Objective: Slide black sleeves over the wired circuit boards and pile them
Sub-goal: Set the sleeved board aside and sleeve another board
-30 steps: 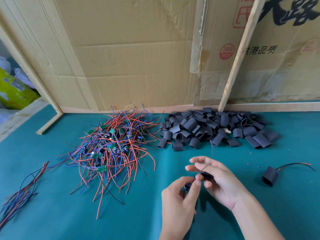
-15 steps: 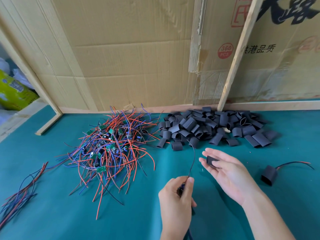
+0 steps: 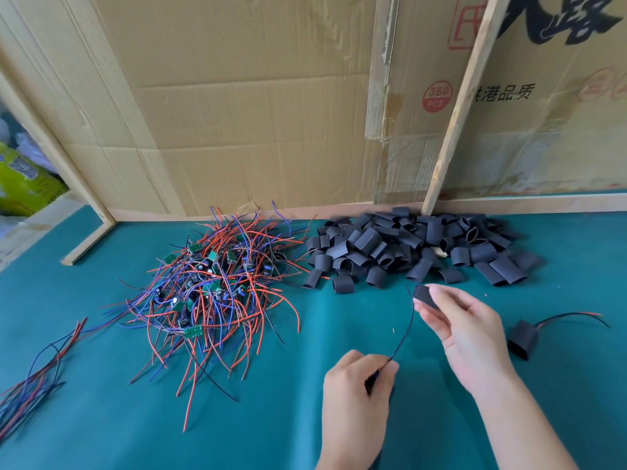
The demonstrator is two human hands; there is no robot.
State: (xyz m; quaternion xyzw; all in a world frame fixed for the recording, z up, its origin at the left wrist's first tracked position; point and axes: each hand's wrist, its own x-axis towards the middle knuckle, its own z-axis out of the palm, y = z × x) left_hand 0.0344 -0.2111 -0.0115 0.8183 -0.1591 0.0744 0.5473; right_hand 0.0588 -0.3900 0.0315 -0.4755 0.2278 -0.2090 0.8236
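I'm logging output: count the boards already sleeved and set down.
1. A single sleeved board lies on the green mat right of the right hand, its wires trailing to the right. That hand holds a loose sleeve; none look hidden.

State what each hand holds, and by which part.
The left hand pinches a wired board by its wire end; the board is hidden. The right hand holds a black sleeve at its fingertips.

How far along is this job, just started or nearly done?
Barely started. One sleeved board lies finished at the right. In hand: the right hand holds a black sleeve, the left hand pinches a wire. Left: a big tangle of wired boards and a heap of sleeves.
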